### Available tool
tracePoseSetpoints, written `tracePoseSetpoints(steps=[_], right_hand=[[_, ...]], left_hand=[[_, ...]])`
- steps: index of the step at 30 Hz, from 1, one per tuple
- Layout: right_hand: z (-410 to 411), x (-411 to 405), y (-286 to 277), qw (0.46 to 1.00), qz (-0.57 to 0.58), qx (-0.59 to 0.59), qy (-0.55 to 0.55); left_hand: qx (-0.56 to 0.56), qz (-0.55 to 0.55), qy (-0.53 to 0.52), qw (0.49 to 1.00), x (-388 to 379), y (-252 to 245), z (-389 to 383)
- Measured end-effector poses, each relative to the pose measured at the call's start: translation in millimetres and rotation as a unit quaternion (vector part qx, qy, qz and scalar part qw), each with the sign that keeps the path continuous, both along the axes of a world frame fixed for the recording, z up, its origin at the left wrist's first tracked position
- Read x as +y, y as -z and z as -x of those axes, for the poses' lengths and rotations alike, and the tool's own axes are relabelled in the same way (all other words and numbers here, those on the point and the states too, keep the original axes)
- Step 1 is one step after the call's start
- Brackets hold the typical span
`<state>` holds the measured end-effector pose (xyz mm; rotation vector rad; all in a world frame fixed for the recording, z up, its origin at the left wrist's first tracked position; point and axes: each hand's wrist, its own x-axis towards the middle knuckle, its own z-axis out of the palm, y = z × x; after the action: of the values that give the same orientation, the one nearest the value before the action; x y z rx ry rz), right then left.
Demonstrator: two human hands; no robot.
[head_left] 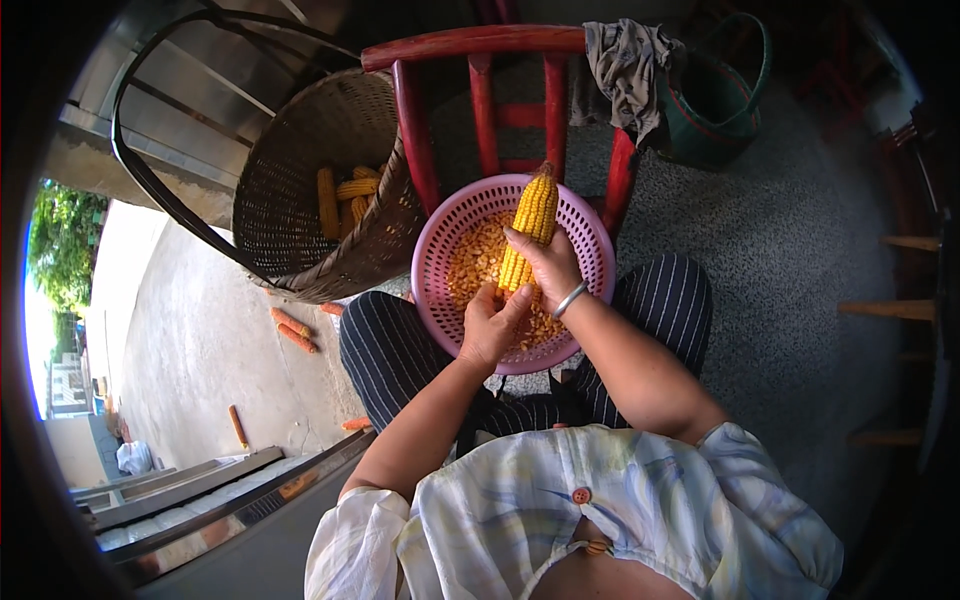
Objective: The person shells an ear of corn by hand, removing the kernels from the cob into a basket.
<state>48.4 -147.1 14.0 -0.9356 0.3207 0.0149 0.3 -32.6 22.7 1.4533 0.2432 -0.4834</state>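
Note:
My right hand [553, 268] is closed around an ear of yellow corn [534, 214], its thumb lying across the kernels; a silver bangle circles that wrist. The ear tilts away from me, its brown tip at the far end. At its near end is my left hand [491, 322], with thumb and fingertips on the cob's lower kernels. Below both hands a pink plastic colander [430, 259] rests between my knees and holds loose corn kernels [476, 259]. The palm side of my right hand is hidden.
A large woven basket [330, 262] with several corn ears [328, 202] stands at the left. Bare cobs [296, 337] lie on the concrete floor. Beyond the colander is a red wooden chair [480, 45] with a grey cloth [626, 71] over it. A green basket [705, 124] stands behind, right.

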Motion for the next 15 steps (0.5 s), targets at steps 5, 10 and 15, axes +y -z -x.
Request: tracePoseSetpoints(steps=[5, 10, 15], right_hand=[[0, -1, 0, 1.000, -0.020, 0.003, -0.008], [0, 0, -8, 0.999, -0.030, 0.000, -0.011], [-3, -4, 1, 0.999, -0.014, -0.010, -0.040]], left_hand=[[-0.001, -0.012, 0.018, 1.000, 4, 4, -1], [0.012, 0.044, 0.020, 0.999, 5, -14, 0], [0.042, 0.100, 0.025, 0.994, 13, -8, 0]])
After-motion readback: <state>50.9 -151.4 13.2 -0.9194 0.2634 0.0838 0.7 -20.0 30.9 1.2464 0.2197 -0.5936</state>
